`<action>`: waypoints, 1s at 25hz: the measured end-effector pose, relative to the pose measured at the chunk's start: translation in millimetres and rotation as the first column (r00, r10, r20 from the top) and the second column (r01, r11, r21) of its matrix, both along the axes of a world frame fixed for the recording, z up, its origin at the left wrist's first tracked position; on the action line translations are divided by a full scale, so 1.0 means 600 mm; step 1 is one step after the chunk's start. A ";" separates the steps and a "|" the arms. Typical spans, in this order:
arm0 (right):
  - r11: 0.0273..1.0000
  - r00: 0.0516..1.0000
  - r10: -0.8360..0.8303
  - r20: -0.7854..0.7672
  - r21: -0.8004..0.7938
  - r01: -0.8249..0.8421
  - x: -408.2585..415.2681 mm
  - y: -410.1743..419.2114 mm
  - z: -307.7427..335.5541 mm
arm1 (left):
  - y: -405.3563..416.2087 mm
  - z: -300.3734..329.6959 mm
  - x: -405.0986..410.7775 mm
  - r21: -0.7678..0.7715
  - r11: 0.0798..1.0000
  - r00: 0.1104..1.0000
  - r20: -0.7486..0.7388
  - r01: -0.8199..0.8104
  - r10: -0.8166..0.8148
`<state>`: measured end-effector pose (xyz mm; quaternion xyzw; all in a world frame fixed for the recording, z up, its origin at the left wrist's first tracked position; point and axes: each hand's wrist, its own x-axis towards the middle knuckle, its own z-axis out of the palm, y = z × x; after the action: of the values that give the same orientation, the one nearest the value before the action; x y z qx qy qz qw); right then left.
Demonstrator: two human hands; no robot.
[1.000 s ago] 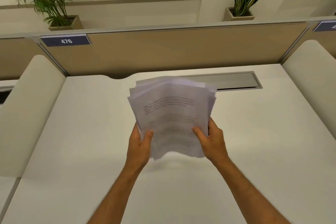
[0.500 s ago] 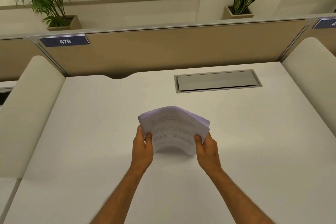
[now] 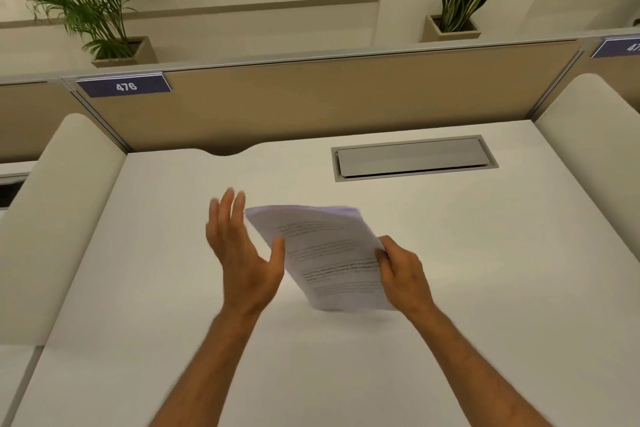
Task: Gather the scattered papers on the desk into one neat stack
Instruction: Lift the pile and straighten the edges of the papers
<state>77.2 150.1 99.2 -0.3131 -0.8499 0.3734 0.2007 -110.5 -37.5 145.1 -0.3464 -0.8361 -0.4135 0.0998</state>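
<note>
Since half a second ago my left hand (image 3: 242,253) has let go of the papers (image 3: 325,256) and swung out to their left side, while the bundle has tipped over toward the right.

On the tabletop (image 3: 485,270) I see no loose sheets anywhere, so the gathering looks done; what I judge is left is squaring the edges and laying the stack flat. Its lower edge rests on or just above the surface, and I cannot tell which. The sheets look roughly aligned, though the top edge is blurred.

My right hand (image 3: 403,270) has its grip clamped on the right edge of the papers, thumb on the printed face, fingers behind. The left grip is spread apart, palm facing the stack's left edge, thumb just in front of the sheets and touching or nearly touching them, perhaps ready to pat that side in.
</note>
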 end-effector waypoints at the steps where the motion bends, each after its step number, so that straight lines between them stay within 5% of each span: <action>1: 0.996 0.998 0.061 0.005 0.063 -0.061 -0.004 0.008 0.020 | 0.004 0.029 -0.016 -0.092 0.993 0.992 -0.098 0.071 -0.080; 3: 0.971 0.978 0.198 0.062 0.122 -0.204 -0.015 0.021 0.048 | 0.017 0.064 -0.036 -0.282 0.924 0.954 -0.074 0.259 -0.290; 5: 0.950 0.951 0.281 0.128 0.101 -0.294 -0.023 0.029 0.062 | 0.024 0.076 -0.041 -0.299 0.859 0.910 0.136 0.416 -0.393; 8: 0.999 0.999 -0.037 -0.008 0.010 0.038 -0.020 0.063 0.060 | 0.024 0.066 -0.049 -0.146 0.928 0.893 0.356 0.343 -0.275; 10: 0.912 0.962 -0.274 0.009 -0.316 0.263 0.002 0.091 0.045 | 0.007 0.048 -0.060 -0.052 0.979 0.885 0.440 0.196 -0.154; 13: 0.744 0.988 -0.152 0.007 -0.657 0.119 0.039 0.102 0.011 | -0.017 0.011 -0.062 0.056 0.996 0.771 0.631 0.065 -0.086; 18: 0.880 0.984 -0.174 -0.043 -0.454 0.136 0.051 0.073 -0.017 | -0.028 -0.067 -0.036 0.128 0.991 0.702 0.702 0.045 -0.122; 25: 0.965 0.958 -0.083 0.274 -0.219 0.147 0.091 0.047 -0.106 | -0.043 -0.173 0.014 0.025 0.999 0.648 0.761 0.020 -0.032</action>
<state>131.6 178.6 35.6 -0.4307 -0.7984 0.4152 0.0691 -102.3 -63.4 41.5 -0.1525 -0.7929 -0.5279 -0.2633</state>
